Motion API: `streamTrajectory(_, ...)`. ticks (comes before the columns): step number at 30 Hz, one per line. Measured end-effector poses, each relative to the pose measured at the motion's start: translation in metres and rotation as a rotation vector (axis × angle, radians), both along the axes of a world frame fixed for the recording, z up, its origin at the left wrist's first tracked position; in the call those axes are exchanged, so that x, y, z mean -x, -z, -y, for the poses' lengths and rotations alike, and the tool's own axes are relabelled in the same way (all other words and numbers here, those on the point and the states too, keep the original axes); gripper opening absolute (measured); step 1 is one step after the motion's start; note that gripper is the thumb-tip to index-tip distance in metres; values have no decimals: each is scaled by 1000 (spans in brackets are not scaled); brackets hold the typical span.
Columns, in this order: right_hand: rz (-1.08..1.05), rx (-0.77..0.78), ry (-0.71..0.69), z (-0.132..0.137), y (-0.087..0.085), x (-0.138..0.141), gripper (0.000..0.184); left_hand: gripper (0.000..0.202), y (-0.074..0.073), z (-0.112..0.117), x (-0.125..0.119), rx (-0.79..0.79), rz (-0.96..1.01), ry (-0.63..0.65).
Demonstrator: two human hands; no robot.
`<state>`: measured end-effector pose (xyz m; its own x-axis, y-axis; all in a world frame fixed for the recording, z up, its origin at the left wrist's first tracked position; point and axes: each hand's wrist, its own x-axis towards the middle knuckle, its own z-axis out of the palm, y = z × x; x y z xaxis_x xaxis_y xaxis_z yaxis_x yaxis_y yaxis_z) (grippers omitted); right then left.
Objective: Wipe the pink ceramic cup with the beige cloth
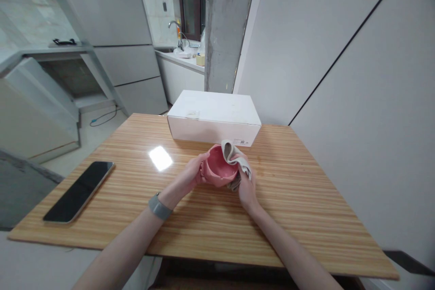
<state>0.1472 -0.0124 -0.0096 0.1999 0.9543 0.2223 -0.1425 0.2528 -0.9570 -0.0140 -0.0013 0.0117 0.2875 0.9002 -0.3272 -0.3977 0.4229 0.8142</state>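
Note:
A pink bowl-like container (220, 166) with a notched, uneven rim is held up over the wooden table, its opening tilted toward me. My left hand (196, 169) grips its left side, thumb near the rim and fingers wrapped around the outside. On the opposite side, my right hand (247, 185) is closed on a light grey cloth (234, 154). That cloth is draped over the right part of the rim, and some of it hangs below the container. The fingers of the right hand are partly hidden by the cloth.
Just behind my hands, a white cardboard box (214, 120) lies on the wooden table (288, 199). A dark-screened phone (79, 192) rests at the table's left. White panels (340, 77) rise along the right side. Farther back are a sink faucet (177, 31) and cabinets.

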Motion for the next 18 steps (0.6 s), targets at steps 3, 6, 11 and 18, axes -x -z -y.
streamTrajectory(3, -2, -4, 44, 5, -1, 5, 22, 37, -2, 3, -5, -70, 125, -12)
streamTrajectory(6, -89, 49, 131, 5, 1, 5, 23, 47, -5, 9, -10, -134, 147, 27)
streamTrajectory(11, -333, 162, 96, -6, 9, 2, 27, 93, -8, 16, -9, -361, -153, 40)
streamTrajectory(18, -432, 150, -10, -11, 13, 2, 26, 107, -10, 12, 0, -875, -622, 4)
